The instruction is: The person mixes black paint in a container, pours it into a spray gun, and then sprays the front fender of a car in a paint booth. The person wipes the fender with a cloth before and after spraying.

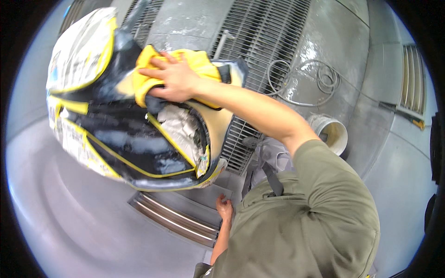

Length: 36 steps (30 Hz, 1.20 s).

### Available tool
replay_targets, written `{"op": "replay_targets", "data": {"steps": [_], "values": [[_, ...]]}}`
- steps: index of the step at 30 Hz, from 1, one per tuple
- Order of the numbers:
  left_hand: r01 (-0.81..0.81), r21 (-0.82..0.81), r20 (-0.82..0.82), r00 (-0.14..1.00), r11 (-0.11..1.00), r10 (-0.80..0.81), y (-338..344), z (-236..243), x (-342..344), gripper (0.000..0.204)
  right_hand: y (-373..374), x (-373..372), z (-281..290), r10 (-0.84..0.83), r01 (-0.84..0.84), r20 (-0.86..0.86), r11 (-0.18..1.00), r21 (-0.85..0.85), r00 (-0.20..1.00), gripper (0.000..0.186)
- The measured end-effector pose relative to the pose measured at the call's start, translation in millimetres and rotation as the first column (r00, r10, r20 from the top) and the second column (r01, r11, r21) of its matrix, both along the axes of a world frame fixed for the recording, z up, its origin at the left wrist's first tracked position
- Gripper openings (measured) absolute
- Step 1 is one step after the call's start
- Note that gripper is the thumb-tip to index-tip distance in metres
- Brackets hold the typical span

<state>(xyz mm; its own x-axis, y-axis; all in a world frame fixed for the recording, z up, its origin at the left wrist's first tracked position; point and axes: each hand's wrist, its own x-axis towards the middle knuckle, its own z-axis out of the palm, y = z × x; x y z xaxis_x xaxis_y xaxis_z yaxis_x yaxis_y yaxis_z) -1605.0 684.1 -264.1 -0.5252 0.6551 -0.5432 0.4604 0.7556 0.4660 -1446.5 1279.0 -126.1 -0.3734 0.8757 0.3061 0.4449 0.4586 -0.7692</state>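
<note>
A large curved body part, black with patches of beige, fills the left half of the head view, partly covered in pale masking paper edged with yellow tape. On its upper right, my right hand lies spread over a bunched yellow cloth with dark edging, pressing it to the surface. My left hand hangs low beside my body, below the part, with fingers loosely curled and apart and nothing visible in them.
Metal floor grates run through wet grey flooring. A coiled hose lies to the right, with a white bucket nearer me. Slatted vents sit in the grey walls at right and lower left.
</note>
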Motion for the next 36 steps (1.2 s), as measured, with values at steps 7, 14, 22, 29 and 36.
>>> {"op": "replay_targets", "data": {"steps": [7,14,22,29,36], "values": [[-0.078,-0.209,0.184,0.976,0.975,0.117,25,21,14,0.051,21,44,-79,-0.134,0.135,-0.336,0.991,-0.020,0.932,0.063],[-0.120,-0.323,0.233,0.951,0.939,0.202,25,44,34,0.051,18,110,-276,-0.708,0.452,-0.306,0.664,-0.596,0.636,0.049],[-0.053,-0.432,0.315,0.927,0.900,0.206,24,44,22,0.044,-179,39,-193,-0.494,0.338,-0.304,0.829,-0.445,0.815,0.089],[-0.027,-0.373,0.414,0.890,0.928,0.192,39,16,-34,0.045,-183,18,-243,-0.507,0.346,-0.169,0.759,-0.551,0.845,0.085],[-0.035,-0.364,0.405,0.894,0.931,0.192,33,3,-50,0.044,11,94,-386,-0.922,-0.304,-0.379,0.385,-0.871,-0.082,0.051]]}}
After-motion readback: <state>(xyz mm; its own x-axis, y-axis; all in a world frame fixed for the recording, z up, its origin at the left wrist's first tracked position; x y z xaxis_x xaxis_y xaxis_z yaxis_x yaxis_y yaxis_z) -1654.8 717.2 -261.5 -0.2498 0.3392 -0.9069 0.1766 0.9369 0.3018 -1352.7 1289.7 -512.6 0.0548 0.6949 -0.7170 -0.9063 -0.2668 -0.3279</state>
